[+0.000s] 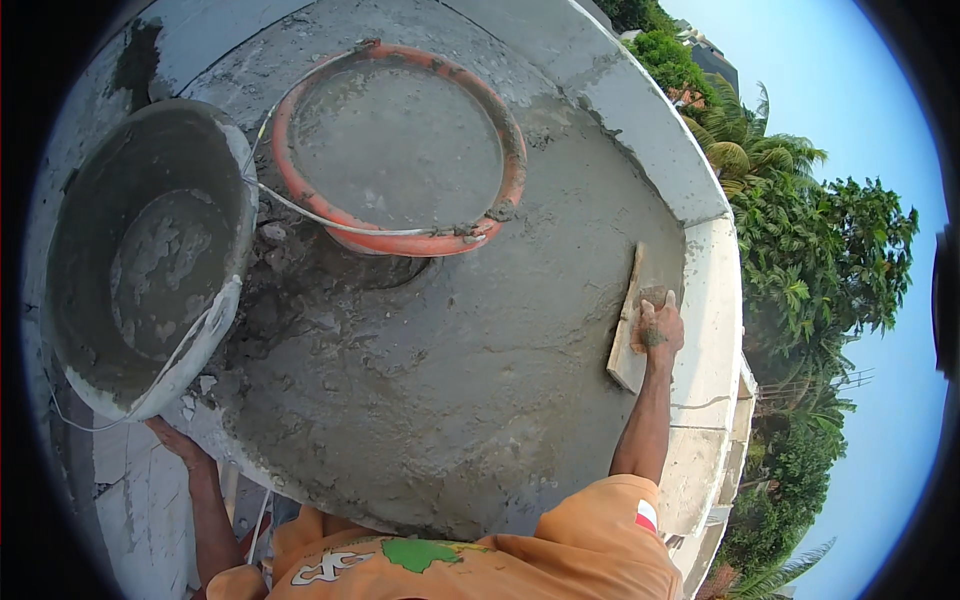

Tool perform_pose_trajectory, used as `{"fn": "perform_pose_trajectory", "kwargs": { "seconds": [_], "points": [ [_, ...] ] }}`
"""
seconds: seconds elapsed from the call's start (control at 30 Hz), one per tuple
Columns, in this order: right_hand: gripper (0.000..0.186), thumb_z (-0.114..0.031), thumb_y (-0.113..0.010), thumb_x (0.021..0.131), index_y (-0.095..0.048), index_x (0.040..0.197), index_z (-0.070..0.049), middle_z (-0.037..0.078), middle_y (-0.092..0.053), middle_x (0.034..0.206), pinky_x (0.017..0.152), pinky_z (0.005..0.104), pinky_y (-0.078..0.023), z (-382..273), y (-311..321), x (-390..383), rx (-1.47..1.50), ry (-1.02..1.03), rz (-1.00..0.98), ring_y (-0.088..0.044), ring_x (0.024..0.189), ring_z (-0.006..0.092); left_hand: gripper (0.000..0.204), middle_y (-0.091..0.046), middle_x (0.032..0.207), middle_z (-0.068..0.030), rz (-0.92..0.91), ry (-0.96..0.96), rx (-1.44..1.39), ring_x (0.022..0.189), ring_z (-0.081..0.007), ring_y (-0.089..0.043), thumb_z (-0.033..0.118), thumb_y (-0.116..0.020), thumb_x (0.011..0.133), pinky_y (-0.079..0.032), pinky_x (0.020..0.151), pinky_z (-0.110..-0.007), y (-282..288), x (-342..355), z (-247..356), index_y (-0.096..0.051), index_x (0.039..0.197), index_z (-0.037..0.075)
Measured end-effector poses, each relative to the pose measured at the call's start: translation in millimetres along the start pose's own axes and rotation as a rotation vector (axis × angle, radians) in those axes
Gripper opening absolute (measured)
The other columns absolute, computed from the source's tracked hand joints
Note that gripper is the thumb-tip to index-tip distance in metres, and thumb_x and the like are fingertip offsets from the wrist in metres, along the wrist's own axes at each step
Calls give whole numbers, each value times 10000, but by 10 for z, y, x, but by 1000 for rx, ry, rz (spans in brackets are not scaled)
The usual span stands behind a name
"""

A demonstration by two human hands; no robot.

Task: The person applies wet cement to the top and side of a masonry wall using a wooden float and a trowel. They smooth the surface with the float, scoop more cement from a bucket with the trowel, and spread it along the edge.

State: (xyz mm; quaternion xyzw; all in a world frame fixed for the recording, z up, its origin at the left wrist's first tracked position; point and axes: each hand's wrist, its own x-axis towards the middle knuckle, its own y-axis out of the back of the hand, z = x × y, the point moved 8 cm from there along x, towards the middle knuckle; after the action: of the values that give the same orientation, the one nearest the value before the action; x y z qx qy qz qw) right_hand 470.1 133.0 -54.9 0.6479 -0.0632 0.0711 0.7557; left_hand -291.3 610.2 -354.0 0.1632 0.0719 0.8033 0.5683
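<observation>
My right hand (660, 325) grips a wooden plastering float (627, 335) and holds it on the wet grey mortar (480, 370), close to the low wall on the right. On the left, my left hand (178, 440) is at the slab's edge, just below the rim of a tilted pale bucket (232, 300). Its fingertips are hidden there, so whether it touches the bucket is unclear. The pale bucket has grey residue on its inside and bottom. An orange bucket (345, 236) filled with grey mortar stands beyond my hands, its wire handle lowered against the near rim.
A curved pale block wall (712, 290) borders the mortar on the right and far side. Beyond it are trees (800, 260) and open sky. Rough mortar lumps (270, 235) lie between the buckets. Pale blocks (150, 510) show below the slab's near left edge.
</observation>
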Motion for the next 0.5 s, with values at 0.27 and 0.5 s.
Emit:
{"fn": "perform_pose_trajectory", "kwargs": {
  "seconds": [0.27,0.5],
  "points": [
    [681,-472,-610,897,-346,1480,-240,210,-622,1029,763,502,-536,-1430,600,-1073,98,329,96,-665,933,375,711,-323,1525,-221,-10,6,-75,1401,-310,-331,510,-229,1050,-240,1164,-412,-204,-97,715,-270,1488,-49],
    [638,-374,-644,895,-366,1438,-186,234,-623,1051,763,496,-547,-1239,362,-1021,92,261,86,-666,951,398,682,-312,1501,-235,-126,-43,-154,1387,-336,-309,476,-217,1056,-218,1166,-438,-419,-100,1109,-276,1459,-71]
  ]
}}
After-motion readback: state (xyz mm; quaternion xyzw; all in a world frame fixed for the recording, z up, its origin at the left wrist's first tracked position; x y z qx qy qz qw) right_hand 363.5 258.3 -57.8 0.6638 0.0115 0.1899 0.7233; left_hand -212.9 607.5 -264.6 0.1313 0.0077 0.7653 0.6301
